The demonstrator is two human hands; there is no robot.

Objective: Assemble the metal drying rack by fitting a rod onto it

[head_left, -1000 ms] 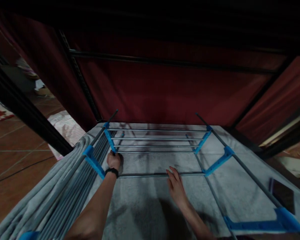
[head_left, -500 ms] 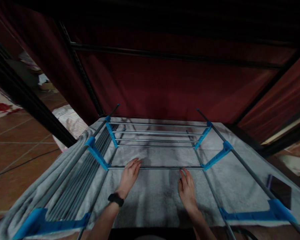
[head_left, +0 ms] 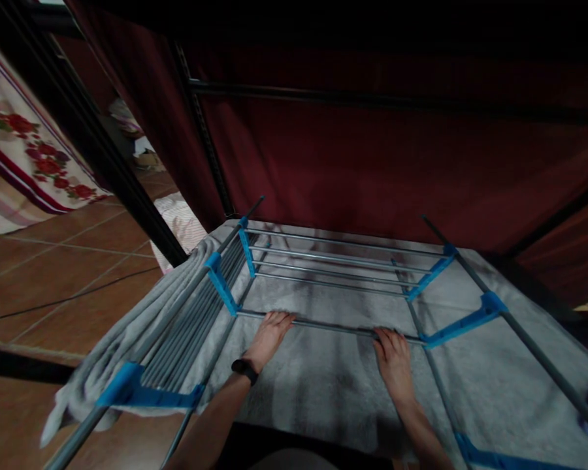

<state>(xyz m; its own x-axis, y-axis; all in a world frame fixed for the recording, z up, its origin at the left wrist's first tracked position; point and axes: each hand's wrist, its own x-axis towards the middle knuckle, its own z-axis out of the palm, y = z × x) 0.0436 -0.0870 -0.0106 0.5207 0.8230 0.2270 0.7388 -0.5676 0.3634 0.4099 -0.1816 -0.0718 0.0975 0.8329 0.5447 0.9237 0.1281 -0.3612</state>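
A metal rack frame with blue plastic brackets (head_left: 223,287) lies over a grey blanket. My left hand (head_left: 268,336) rests with its fingers over the left part of a grey crossbar (head_left: 330,326), a dark band on its wrist. Over the right part of that same bar lie the fingers of my right hand (head_left: 393,359). The thumbs and the undersides of both hands are hidden. Beyond the hands, several thin rods (head_left: 333,257) span the frame between two blue brackets. Many loose-looking grey rods (head_left: 191,333) lie side by side at the left.
The grey blanket (head_left: 318,378) is bunched at its left edge. Dark red curtains (head_left: 347,163) and black posts (head_left: 127,170) stand around it. At the left are a tiled floor with a cable, a flowered cloth (head_left: 44,150) and a striped cloth (head_left: 180,222).
The view has turned to the left, so the rack appears farther right and tilted. My fingers now lie over the crossbar, where before they were at its near edge.
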